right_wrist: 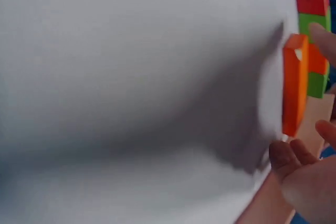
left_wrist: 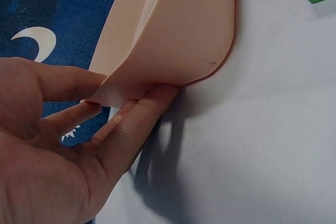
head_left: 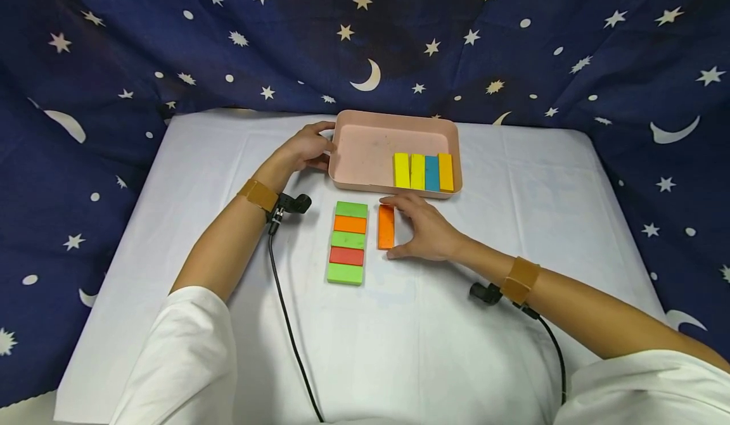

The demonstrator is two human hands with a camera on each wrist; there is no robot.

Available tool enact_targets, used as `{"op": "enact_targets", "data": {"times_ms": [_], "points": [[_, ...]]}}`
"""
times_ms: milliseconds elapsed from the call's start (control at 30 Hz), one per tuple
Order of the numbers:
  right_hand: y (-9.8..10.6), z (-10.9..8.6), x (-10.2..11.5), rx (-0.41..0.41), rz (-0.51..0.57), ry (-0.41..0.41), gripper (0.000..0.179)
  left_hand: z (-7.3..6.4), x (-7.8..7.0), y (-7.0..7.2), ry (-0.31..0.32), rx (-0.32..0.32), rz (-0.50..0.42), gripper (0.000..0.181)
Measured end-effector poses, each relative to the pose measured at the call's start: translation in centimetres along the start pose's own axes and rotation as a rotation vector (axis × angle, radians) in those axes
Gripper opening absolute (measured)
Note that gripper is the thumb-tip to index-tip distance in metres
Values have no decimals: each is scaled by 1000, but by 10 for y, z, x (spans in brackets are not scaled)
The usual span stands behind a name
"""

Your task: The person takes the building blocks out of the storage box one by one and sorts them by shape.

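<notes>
My left hand [head_left: 310,146] holds the left end of a pink tray [head_left: 365,187], fingers at its rim and thumb low on the outer wall in the left wrist view. My right hand [head_left: 430,228] spans an orange block [head_left: 386,227] lengthwise, thumb by its near end and fingertips by its far end. Small gaps show between those fingertips and the block in the right wrist view. Left of this block lies a column of blocks set side by side: green [head_left: 352,209], orange [head_left: 350,224], green [head_left: 348,240], red [head_left: 346,256] and green [head_left: 345,274].
Inside the tray, at its near right corner, stand two yellow blocks [head_left: 402,170], a blue block [head_left: 431,173] and a yellow-orange block [head_left: 446,171]. A white cloth [head_left: 456,361] covers the table. Behind hangs a dark blue star-patterned curtain [head_left: 319,45]. Black cables [head_left: 288,323] trail from both wrists.
</notes>
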State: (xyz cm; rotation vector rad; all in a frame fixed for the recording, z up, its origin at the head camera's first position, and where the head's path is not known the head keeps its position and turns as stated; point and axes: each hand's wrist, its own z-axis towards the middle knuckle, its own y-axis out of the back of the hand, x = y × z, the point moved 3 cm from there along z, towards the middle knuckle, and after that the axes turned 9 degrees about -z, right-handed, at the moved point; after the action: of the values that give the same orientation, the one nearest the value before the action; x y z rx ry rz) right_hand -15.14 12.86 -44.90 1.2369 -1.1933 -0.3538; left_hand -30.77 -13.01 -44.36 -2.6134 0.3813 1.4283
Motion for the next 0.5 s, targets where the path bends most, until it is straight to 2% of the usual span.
{"op": "enact_targets", "data": {"times_ms": [133,267,367,500], "points": [[18,3,0,-86,65,20,67,-1,0,1,-3,-3,-5,70],[41,15,-3,-190,87,11,39,-2,-2,1,0,4,-5,70],[56,31,-12,-240,48,-4,32,-2,-2,1,3,8,0,70],[67,54,-30,-218,-53,-50,31,-1,0,1,4,6,-4,70]]}}
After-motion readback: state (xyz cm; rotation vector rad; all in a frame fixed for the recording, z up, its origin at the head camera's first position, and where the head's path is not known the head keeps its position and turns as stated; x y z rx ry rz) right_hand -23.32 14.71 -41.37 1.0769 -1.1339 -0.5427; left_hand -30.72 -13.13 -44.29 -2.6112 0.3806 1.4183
